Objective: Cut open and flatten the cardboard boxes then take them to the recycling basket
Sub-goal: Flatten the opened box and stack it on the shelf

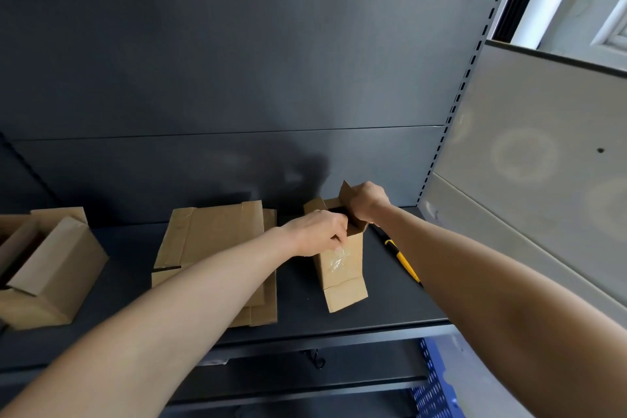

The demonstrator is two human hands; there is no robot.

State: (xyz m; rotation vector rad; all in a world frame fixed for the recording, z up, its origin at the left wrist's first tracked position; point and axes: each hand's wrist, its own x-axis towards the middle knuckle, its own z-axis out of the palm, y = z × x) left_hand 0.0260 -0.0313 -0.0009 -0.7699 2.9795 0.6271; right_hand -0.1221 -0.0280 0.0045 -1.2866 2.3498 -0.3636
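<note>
You will find no readable text, label, brand, number or sign here. The cardboard boxes (pixel 341 268) on the shelf (pixel 339 322) show plain brown faces, and the yellow-handled tool (pixel 405 263) at the right carries no marking that can be made out.

left hand (pixel 319 231) grips small box (pixel 342 264) rim | right hand (pixel 368 200) pulls flap | flattened cardboard (pixel 217 248) beside
</note>
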